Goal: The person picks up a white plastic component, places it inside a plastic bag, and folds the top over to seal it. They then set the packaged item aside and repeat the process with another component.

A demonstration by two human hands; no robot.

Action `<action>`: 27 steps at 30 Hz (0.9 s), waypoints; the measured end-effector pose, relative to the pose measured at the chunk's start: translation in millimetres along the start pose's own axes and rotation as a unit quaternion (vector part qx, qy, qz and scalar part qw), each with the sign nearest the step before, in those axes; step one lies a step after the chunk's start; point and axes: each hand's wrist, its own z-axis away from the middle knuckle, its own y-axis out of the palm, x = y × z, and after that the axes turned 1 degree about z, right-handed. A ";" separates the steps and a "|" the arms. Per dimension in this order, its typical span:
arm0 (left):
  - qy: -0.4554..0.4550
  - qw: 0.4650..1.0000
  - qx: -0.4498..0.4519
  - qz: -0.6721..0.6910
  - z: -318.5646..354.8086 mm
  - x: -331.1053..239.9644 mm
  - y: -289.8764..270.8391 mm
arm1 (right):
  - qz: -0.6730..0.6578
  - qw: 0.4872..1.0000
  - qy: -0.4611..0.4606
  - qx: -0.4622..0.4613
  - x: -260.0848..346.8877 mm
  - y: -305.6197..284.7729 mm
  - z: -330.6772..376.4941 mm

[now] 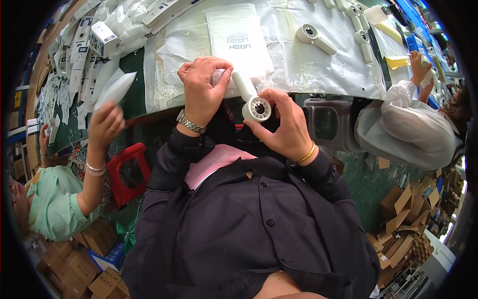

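Observation:
A white handheld fan [244,85] is held in front of me at the table's near edge, its round grilled head tilted toward me. My right hand [288,125] grips the fan head between thumb and fingers. The fingers of my left hand [203,88] are curled, with index finger and thumb pinched at the far end of the handle. Just beyond the fan lies a stack of white printed pouches [234,25]. Another white handheld fan [316,38] rests on the table to the right of the pouches.
More white fans [365,47] lie at the far right. Small boxes [103,37] and leaflets crowd the left. A co-worker's hand [107,122] at left holds a white pouch; another person [408,127] sits at right. A red stool [128,172] and cardboard boxes stand below.

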 end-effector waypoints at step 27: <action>-0.117 0.988 0.023 0.099 9.9 -35.9 -27.7 | 0.014 0.998 0.067 -0.002 10.6 13.8 -30.2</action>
